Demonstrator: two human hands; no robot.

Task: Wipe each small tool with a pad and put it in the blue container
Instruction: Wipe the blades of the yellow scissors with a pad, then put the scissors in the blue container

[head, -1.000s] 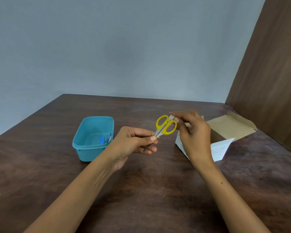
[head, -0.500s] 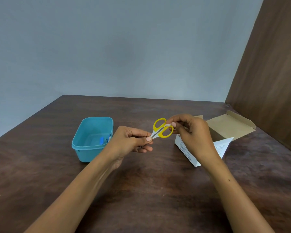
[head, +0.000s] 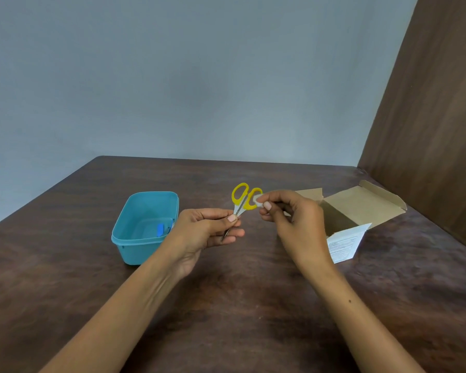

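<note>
Small scissors with yellow handles (head: 243, 197) are held up over the table, blades down, pinched at the blades by my left hand (head: 208, 232). My right hand (head: 293, 222) pinches a small white pad (head: 258, 200) against the right yellow handle loop. The blade tips are mostly hidden behind my left fingers. The blue container (head: 145, 227) stands on the table just left of my left hand, with a small blue-handled tool (head: 160, 229) lying inside it.
An open cardboard box (head: 361, 208) with a white printed side stands right of my right hand. The dark wooden table (head: 240, 292) runs to a grey wall behind and a brown panel (head: 428, 130) on the right.
The pad in my right hand has slid along the scissors' handles to the right loop. My left hand has tilted the scissors more upright while keeping its pinch on the blades.
</note>
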